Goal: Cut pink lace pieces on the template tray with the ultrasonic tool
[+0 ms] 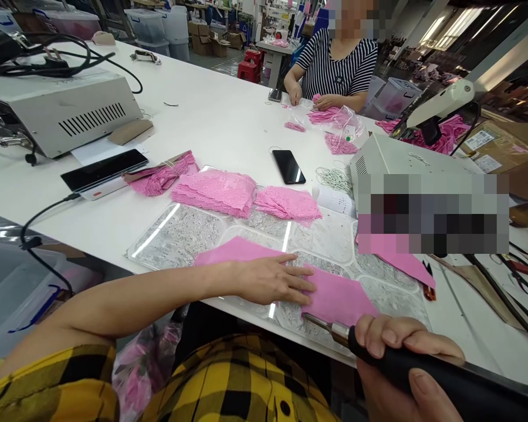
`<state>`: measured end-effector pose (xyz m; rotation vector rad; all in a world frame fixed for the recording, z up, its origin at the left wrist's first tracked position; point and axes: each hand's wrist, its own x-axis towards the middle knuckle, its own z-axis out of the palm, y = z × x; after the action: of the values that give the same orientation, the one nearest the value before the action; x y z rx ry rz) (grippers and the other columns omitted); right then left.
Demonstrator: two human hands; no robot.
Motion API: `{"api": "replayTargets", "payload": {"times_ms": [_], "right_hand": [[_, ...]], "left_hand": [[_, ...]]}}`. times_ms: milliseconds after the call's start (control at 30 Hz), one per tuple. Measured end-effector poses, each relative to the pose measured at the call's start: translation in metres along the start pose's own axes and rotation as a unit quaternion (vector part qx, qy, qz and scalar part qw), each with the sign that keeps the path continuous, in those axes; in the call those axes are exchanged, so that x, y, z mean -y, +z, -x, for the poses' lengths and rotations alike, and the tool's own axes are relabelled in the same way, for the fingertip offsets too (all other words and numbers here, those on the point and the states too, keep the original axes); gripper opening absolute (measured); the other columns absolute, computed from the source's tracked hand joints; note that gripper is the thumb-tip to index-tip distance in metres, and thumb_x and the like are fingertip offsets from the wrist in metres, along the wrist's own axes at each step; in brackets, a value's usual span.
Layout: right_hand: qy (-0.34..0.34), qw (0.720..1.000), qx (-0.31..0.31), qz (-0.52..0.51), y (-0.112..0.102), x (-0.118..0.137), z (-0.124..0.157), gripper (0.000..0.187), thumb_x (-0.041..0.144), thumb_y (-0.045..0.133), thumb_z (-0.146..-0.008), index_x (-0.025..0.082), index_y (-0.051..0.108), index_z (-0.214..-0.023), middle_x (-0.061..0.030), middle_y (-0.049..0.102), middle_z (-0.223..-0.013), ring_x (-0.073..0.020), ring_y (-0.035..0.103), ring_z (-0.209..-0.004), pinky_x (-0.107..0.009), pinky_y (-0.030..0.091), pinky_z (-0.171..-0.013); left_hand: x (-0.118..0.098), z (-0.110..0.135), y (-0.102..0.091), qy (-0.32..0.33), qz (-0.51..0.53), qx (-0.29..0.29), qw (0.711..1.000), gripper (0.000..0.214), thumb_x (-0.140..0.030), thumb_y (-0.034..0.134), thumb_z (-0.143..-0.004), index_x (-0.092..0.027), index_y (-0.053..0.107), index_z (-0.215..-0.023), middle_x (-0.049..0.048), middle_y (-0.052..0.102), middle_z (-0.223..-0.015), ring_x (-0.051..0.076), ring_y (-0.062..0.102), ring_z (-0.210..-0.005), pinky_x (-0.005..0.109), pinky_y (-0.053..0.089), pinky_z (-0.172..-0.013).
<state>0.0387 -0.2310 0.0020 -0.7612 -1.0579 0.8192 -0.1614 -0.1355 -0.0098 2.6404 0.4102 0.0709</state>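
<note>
Found flat on the mat (171, 240), toward its near edge: pink cloth (334, 293). Further pink cloth (233, 249) toward the mat's left part; cannot tell whether joined to the first beneath the hand. Over the mat's middle, left hand (273, 281) laid palm down, fingers spread, fingertips on the first cloth, grasping nothing. Off the mat's near right side, right hand (398, 334) wrapped firmly around the black handle of a tool (470, 381); metal tip at the cloth's near edge, contact not confirmable.

Noted along the mat's far edge: large lace stack (215, 192), with smaller lace stack (288, 204) just beside. At the mat's right end, another pink piece (405, 258). Beyond the mat, black phone (289, 166) and loose bands (334, 179); past its far left corner, tied pink bundle (162, 176). Well beyond the mat, across the white table (211, 99), co-worker in striped top (334, 67), hands at pink pieces.
</note>
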Motion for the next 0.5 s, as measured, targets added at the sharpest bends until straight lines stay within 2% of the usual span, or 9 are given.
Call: {"api": "replayTargets", "payload": {"times_ms": [133,300,367,500], "right_hand": [[0.001,1.0,-0.004,-0.019,0.002,0.001,-0.001,0.012,0.027,0.054,-0.074,0.019,0.056,-0.083,0.0019,0.05,-0.07,-0.0099,0.045,-0.05,-0.029,0.038,-0.046],[0.014,0.999,-0.006,-0.036,0.011,-0.001,0.0,0.013,0.028,0.055,-0.075,0.02,0.056,-0.085,0.0019,0.049,-0.071,-0.0097,0.044,-0.05,-0.029,0.037,-0.046],[0.02,0.999,0.0,-0.041,0.015,-0.003,0.002,0.014,0.028,0.056,-0.075,0.019,0.056,-0.086,0.0016,0.049,-0.072,-0.0102,0.045,-0.052,-0.029,0.038,-0.047],[0.032,0.998,0.003,-0.053,0.022,-0.007,0.004,0.014,0.029,0.055,-0.075,0.019,0.055,-0.086,0.0012,0.049,-0.073,-0.0103,0.046,-0.054,-0.029,0.039,-0.049]], "left_hand": [[0.002,0.008,-0.01,0.001,0.017,-0.019,1.0,0.054,0.002,0.047,-0.085,-0.022,0.056,-0.132,0.0032,0.049,-0.144,0.019,0.028,-0.143,0.042,0.014,-0.121],[0.011,0.042,-0.01,0.004,0.026,-0.079,0.997,0.043,0.0,0.046,-0.087,-0.021,0.066,-0.118,0.0054,0.057,-0.136,0.021,0.037,-0.139,0.043,0.022,-0.119],[0.014,0.057,-0.006,-0.005,0.032,-0.08,0.996,0.045,0.0,0.046,-0.086,-0.022,0.066,-0.12,0.0057,0.058,-0.135,0.022,0.036,-0.139,0.045,0.022,-0.119],[0.018,0.074,0.001,-0.02,0.029,-0.047,0.998,0.052,0.002,0.045,-0.085,-0.023,0.059,-0.129,0.0045,0.051,-0.142,0.022,0.031,-0.142,0.047,0.014,-0.12]]}}
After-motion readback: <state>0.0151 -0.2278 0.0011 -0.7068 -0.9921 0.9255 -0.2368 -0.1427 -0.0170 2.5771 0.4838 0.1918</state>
